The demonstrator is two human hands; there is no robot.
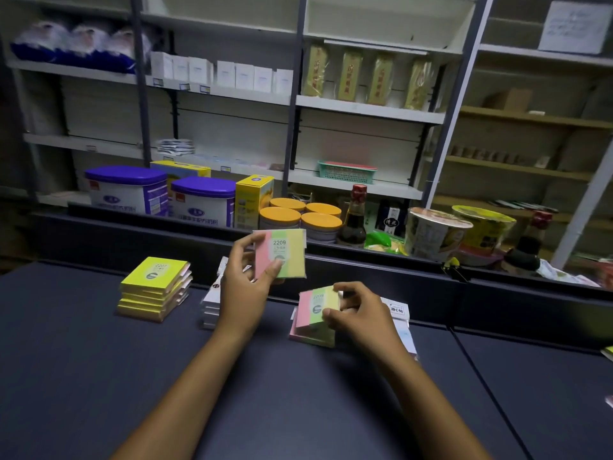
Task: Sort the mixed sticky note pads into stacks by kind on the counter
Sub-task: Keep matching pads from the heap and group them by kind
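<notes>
Striped pad point(280, 254) is being held up over the counter point(99, 376) by the left hand point(243, 277), fingers curled round it; the right hand point(360, 313) is pinching another pad point(316, 305) atop the striped stack point(311, 336).

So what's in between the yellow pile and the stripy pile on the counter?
A white stack, partly hidden behind the left hand, sits between the yellow pile and the stripy pile in the head view.
</notes>
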